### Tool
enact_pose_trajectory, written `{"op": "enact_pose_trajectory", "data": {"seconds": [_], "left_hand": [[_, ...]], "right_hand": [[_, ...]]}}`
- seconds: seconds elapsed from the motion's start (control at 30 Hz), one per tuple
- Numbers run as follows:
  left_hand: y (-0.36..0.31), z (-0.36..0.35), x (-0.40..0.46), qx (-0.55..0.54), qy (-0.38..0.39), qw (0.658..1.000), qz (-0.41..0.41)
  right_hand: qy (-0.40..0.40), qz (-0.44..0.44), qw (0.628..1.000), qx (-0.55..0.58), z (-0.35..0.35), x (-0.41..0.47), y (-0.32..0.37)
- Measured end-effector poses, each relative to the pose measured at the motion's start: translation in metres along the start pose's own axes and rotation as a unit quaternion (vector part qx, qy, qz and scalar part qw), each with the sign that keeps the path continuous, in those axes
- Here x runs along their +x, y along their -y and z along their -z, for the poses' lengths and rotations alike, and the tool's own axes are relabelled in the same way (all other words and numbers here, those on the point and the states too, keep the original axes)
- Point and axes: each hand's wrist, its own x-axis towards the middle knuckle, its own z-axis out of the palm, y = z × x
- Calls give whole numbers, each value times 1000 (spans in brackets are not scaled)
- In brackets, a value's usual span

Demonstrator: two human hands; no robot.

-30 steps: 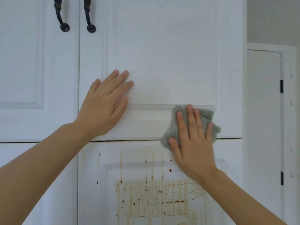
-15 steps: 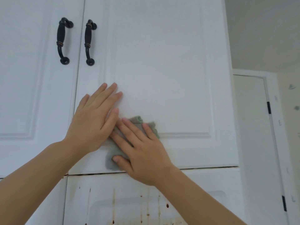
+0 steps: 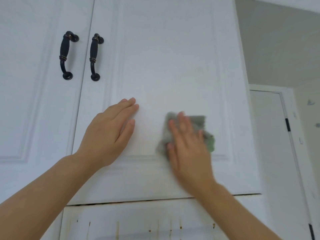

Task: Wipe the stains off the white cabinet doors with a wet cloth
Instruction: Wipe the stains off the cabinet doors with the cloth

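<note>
The right hand (image 3: 187,146) has slid rightward, fingers flat pressing the cloth (image 3: 199,122); left hand (image 3: 110,132) flat, released.

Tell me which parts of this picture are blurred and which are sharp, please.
Head view: the right hand and the grey cloth are smeared by motion blur; the left hand and the two black handles look sharp; light is soft, without glare.

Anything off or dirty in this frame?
Yes: brown drip stains streak the lower cabinet door at the bottom edge, unwiped. The right hand presses the grey cloth on the upper door, which looks clean.
</note>
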Motion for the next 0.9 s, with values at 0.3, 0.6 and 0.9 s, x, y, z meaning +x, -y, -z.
{"op": "enact_pose_trajectory", "data": {"seconds": [0.3, 0.6, 0.9], "left_hand": [[2, 12, 2, -35, 56, 998, 23], [6, 37, 0, -71, 33, 994, 74], [28, 63, -16, 25, 76, 996, 38]], "right_hand": [[0, 62, 997, 43, 6, 56, -45], [10, 171, 984, 54, -16, -9, 58], [-48, 63, 997, 21, -23, 72, 44]]}}
